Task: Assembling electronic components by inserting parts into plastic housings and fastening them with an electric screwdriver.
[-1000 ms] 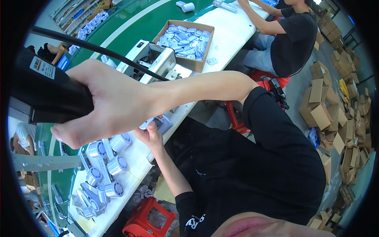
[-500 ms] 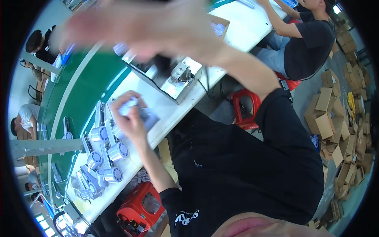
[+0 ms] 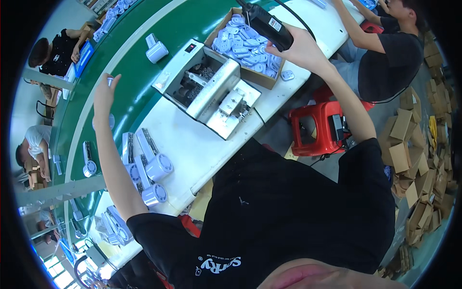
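Observation:
My right hand (image 3: 305, 50) is closed around a black electric screwdriver (image 3: 269, 26), raised over the right end of a cardboard box (image 3: 257, 78) of small pale lilac plastic plates (image 3: 240, 45). Stretched out over the green conveyor belt (image 3: 132, 91), my left hand (image 3: 103, 96) has its thumb and fingers around a pale lilac part. A round drum end shows on both sides of the wrist, so it looks like a handheld fan (image 3: 111, 121), mostly hidden by the hand. Several similar fan bodies with exposed circuit strips (image 3: 159, 166) lie on the white bench (image 3: 192, 149) nearer me.
A white screw feeder (image 3: 216, 103) with an open top stands mid-bench. One fan body (image 3: 156, 50) lies on the belt behind it. A grey metal bar (image 3: 62, 190) crosses at left. Red stools (image 3: 313, 130), stacked cartons (image 3: 404, 144) and a seated co-worker (image 3: 390, 62) are at right.
My left hand has moved from the bench out over the belt with the lilac part. My right hand, blurred across the top before, has drawn back to the right and now shows the screwdriver.

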Demonstrator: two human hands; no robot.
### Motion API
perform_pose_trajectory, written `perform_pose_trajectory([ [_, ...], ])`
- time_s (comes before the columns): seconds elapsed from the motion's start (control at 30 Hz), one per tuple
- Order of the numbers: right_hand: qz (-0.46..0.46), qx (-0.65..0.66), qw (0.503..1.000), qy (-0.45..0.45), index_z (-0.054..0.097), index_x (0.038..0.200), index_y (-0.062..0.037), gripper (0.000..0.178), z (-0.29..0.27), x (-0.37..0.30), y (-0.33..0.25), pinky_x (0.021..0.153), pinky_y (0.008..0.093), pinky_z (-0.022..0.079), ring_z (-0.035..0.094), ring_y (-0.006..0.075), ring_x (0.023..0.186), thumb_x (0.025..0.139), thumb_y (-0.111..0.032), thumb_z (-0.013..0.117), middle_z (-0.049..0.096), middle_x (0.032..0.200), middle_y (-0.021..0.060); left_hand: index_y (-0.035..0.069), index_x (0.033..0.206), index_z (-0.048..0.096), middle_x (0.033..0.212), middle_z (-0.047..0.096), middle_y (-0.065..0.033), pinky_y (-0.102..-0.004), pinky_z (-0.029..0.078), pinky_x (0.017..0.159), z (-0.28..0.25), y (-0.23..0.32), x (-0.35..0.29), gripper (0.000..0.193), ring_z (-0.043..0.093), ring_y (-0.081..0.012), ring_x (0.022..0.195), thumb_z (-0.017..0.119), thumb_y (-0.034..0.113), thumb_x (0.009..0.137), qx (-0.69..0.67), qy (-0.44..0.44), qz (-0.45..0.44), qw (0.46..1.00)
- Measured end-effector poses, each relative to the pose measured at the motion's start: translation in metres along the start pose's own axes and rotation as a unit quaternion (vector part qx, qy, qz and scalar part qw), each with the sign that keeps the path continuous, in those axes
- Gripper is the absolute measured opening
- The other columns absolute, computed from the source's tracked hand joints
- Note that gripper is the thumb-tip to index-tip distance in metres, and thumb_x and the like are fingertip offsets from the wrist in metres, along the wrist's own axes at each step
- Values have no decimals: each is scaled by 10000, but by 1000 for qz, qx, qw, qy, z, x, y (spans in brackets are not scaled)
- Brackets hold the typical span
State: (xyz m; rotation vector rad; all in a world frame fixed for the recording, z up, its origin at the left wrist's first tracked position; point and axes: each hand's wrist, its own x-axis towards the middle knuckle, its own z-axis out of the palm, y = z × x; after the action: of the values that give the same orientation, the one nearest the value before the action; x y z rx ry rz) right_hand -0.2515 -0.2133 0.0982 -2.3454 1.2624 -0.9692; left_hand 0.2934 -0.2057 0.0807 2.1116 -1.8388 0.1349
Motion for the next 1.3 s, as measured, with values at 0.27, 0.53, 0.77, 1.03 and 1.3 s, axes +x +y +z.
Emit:
perform_pose_trajectory([
  [0.27,19,-96,983,-157,602,1085,2,509,25,15,17,760,421,503,637,392,859,689,-234,819,660,884,223,-21,931,674,931,672,-262,-481,493,831,67,21,74,411,635,-422,947,551,372,918,100,-159,96,977],
  [0.53,38,-74,987,-138,609,1009,-4,471,24,14,10,744,444,518,647,393,811,674,-256,824,662,834,223,-169,917,644,794,653,-236,-357,530,561,133,87,157,982,672,-269,705,554,791,730,-153,-212,-39,964],
  [0.77,81,66,995,6,626,1047,-10,512,21,-3,37,762,310,507,656,214,779,671,-265,861,692,892,100,-117,1070,642,951,668,-136,-312,505,751,126,92,137,537,646,-188,841,648,384,878,-406,-246,-110,874],
  [1.03,30,195,977,84,676,995,-40,416,-11,-10,-1,809,274,483,630,126,851,706,-278,858,698,929,31,-33,1113,592,974,674,-136,-330,529,806,9,53,79,406,650,-203,890,489,330,964,-670,-136,-19,730],
  [1.3,-147,296,939,97,505,941,-67,378,-35,-33,-83,556,169,375,410,-5,573,719,-15,807,667,1059,173,7,1236,516,1150,609,-98,-300,468,869,-122,210,-132,325,596,-162,991,570,109,932,-436,-55,202,875],
])
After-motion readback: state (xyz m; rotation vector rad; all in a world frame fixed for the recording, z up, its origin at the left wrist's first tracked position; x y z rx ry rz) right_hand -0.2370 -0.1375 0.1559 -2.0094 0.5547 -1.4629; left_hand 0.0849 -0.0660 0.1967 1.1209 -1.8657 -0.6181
